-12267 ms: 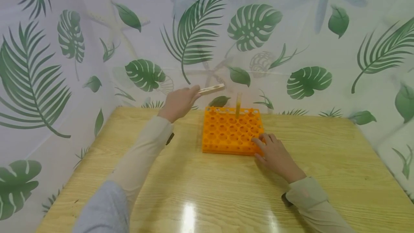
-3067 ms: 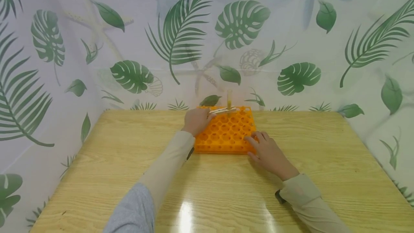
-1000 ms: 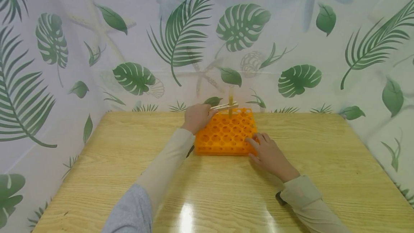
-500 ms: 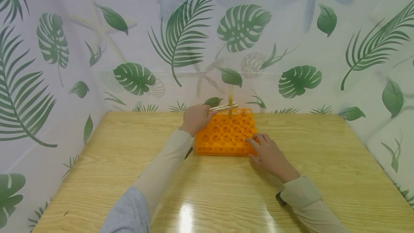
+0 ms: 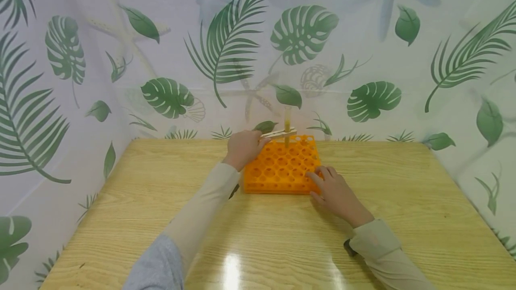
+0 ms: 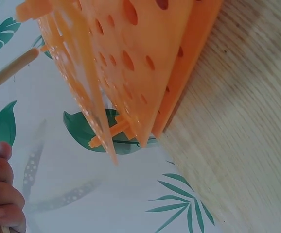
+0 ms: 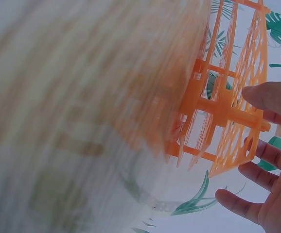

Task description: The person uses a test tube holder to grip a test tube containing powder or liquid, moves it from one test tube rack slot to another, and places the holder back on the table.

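My left hand (image 5: 243, 147) grips a wooden test tube clamp (image 5: 278, 134), whose far end is closed round a test tube (image 5: 287, 120) of yellow liquid. In the head view the tube stands upright over the back of the orange test tube rack (image 5: 282, 171). Its rounded lower end (image 6: 29, 57) shows above the rack's top plate in the left wrist view. My right hand (image 5: 338, 197) rests at the rack's front right corner, thumb and fingers spread and touching it. In the right wrist view, the thumb (image 7: 264, 96) and fingers lie by the perforated top plate.
The rack stands near the back of a wooden table (image 5: 193, 236). Close behind it hangs a white cloth (image 5: 250, 57) printed with leaves and starfish, which also covers the left side.
Earlier the clamp was apart from the tube, which stood in the rack. The clamp then came to the tube, and both rose slightly. The last half second shows almost no movement.
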{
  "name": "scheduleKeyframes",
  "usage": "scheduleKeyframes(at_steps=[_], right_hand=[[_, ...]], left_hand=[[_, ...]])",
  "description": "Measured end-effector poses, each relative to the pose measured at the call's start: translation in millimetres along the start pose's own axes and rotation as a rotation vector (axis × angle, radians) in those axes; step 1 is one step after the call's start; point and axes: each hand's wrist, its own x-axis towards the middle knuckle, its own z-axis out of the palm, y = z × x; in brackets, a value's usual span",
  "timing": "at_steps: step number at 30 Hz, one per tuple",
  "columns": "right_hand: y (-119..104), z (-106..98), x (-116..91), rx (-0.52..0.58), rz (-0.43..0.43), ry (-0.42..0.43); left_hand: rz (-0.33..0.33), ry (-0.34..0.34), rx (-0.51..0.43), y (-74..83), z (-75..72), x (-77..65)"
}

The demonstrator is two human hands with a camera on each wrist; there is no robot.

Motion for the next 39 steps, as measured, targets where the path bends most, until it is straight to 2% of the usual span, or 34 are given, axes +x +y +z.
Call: scheduleKeyframes(at_steps=[8, 16, 23, 29, 39], right_hand=[[-1, -2, 0, 0.008, 0.003, -0.005], [-1, -1, 0, 0.003, -0.001, 0.005], [-1, -1, -1, -0.002, -0.004, 0.009], [-1, 0, -1, -0.009, -0.008, 0.016], [0, 1, 0, 0.016, 0.019, -0.025]], left_hand=[[0.013, 0.012, -0.006, -0.3, -1.4, -4.0], [0.05, 0.052, 0.041, -1.4, -1.6, -8.8], [0.05, 0.059, -0.01, -1.1, -4.2, -13.0], [0.061, 0.086, 0.002, -1.7, -2.9, -16.4], [0.066, 0.065, 0.02, 0.3, -1.8, -22.1]])
